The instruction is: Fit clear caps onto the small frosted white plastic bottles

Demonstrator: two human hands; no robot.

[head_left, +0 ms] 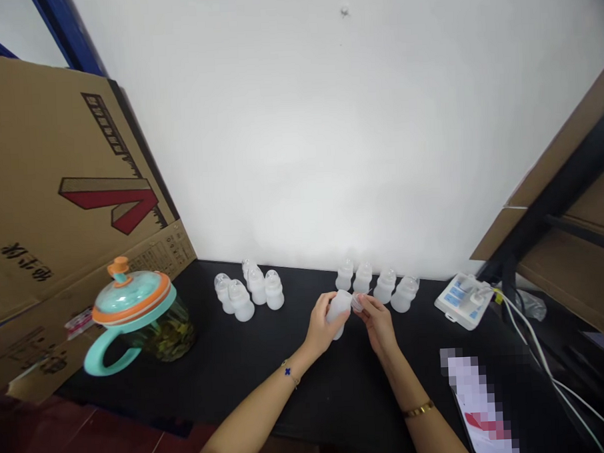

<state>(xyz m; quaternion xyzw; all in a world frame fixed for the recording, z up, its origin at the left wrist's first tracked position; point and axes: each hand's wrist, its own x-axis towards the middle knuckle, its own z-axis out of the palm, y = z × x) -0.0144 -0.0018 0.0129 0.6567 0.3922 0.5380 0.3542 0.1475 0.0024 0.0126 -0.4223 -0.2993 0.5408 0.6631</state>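
Teal-and-orange lidded pitcher, far left of grip, on black tabletop. Cluster of upright capped frosted bottles, left of hands. Left hand closed round tilted frosted bottle, steadying it; right hand pinching clear cap at bottle's mouth. Row of capped bottles just beyond grip. White blister card, right of grip.

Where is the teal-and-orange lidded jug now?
In the head view, the teal-and-orange lidded jug stands at the left end of the black table, in front of a leaning cardboard sheet and left of the nearest frosted baby bottles.
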